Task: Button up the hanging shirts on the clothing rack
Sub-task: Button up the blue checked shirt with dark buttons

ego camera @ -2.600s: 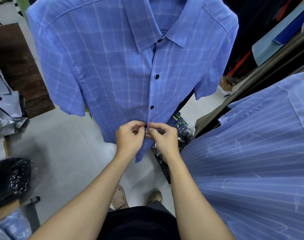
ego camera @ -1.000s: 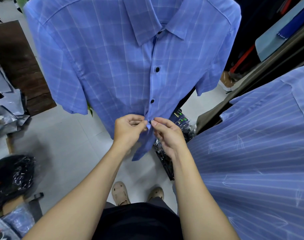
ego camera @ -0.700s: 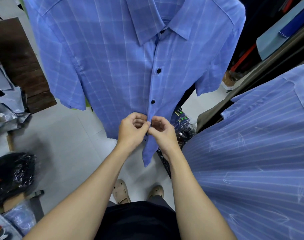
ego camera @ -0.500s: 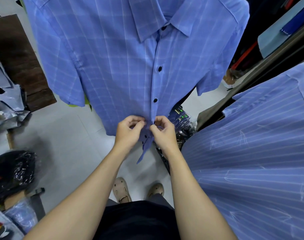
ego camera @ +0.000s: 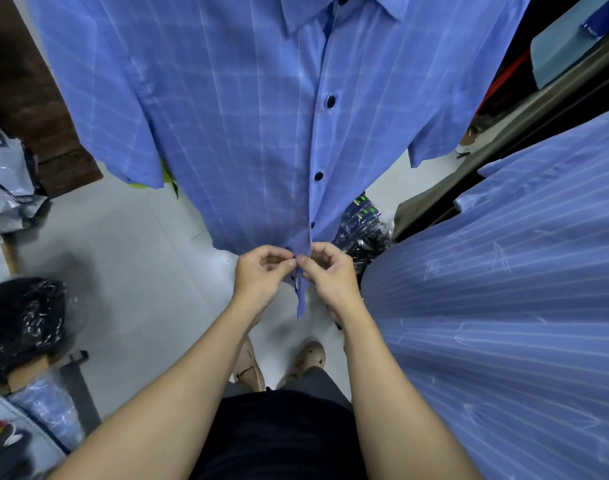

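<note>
Shirt: a blue checked short-sleeved cotton shirt [ego camera: 247,109] hangs at 12 o'clock, filling the upper frame, its front strip running down to the hands at centre.
Buttons: dark round buttons [ego camera: 330,101] sit fastened along the strip; three show below the collar.
Left hand: the left hand [ego camera: 261,277] pinches the shirt's hem edge from 9 o'clock, fingers curled, thumb to fingertip.
Right hand: the right hand [ego camera: 330,275] pinches the facing edge from 3 o'clock, fingers curled; the two thumbs almost meet.
Hem tail: a narrow point of cloth hangs below the hands toward 6 o'clock.
Second shirt: a blue pin-striped shirt [ego camera: 503,306] spreads across 3 to 5 o'clock, just beside the right forearm.
Floor: pale grey smooth floor [ego camera: 129,258] below, beige shoes [ego camera: 308,356] at 6 o'clock.
Room: dark plastic-wrapped bundle [ego camera: 22,317] at 8 o'clock; packed dark garments [ego camera: 365,226] at 2 o'clock behind the shirt; brown wooden board [ego camera: 29,109] at 10 o'clock.
</note>
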`<act>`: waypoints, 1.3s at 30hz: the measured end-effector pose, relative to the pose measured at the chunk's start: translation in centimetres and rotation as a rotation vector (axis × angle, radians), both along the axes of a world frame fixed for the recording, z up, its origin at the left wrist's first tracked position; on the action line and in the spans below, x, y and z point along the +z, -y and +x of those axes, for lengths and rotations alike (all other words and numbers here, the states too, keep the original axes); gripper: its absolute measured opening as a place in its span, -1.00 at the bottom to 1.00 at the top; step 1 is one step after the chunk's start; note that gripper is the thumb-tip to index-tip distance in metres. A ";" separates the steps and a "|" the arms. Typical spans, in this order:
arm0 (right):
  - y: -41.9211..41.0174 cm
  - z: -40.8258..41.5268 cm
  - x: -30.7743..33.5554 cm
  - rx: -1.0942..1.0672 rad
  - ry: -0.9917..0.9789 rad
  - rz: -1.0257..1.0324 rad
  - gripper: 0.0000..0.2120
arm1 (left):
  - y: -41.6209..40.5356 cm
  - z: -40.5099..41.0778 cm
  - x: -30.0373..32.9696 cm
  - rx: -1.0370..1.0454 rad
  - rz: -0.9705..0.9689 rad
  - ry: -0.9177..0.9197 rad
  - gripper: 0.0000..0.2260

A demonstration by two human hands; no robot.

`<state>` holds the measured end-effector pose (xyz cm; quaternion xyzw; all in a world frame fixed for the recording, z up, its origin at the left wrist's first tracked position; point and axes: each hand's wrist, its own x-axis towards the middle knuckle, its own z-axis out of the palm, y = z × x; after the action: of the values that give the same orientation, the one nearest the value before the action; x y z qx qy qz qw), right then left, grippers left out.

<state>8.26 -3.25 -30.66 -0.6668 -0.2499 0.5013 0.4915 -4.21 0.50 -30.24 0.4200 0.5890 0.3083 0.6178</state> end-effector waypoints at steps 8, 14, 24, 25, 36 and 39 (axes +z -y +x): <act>0.8 0.1 -0.5 -0.117 0.101 -0.032 -0.79 | -0.5 0.3 -0.2 0.065 0.102 -0.199 -0.92; 0.5 -0.8 0.2 -0.097 0.146 0.006 -0.88 | -0.1 0.8 0.1 -0.027 0.114 -0.204 -0.92; 0.2 -0.9 0.5 -0.068 0.025 -0.024 -0.79 | -0.5 0.4 0.4 -0.066 0.116 -0.165 -0.89; 0.1 -0.8 0.6 -0.059 -0.012 -0.011 -0.79 | -0.7 0.3 0.3 -0.075 0.106 -0.156 -0.88; -0.2 -0.8 0.8 -0.032 0.072 0.038 -0.85 | -0.5 -0.1 0.7 -0.057 0.102 -0.093 -0.91; -0.2 -0.1 0.7 0.023 0.094 0.058 -0.78 | -0.8 -0.2 0.9 -0.073 0.082 -0.089 -0.88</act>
<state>8.13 -3.06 -29.92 -0.6720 -0.2949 0.4677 0.4926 -4.39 1.35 -29.39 0.4797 0.5870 0.2904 0.5840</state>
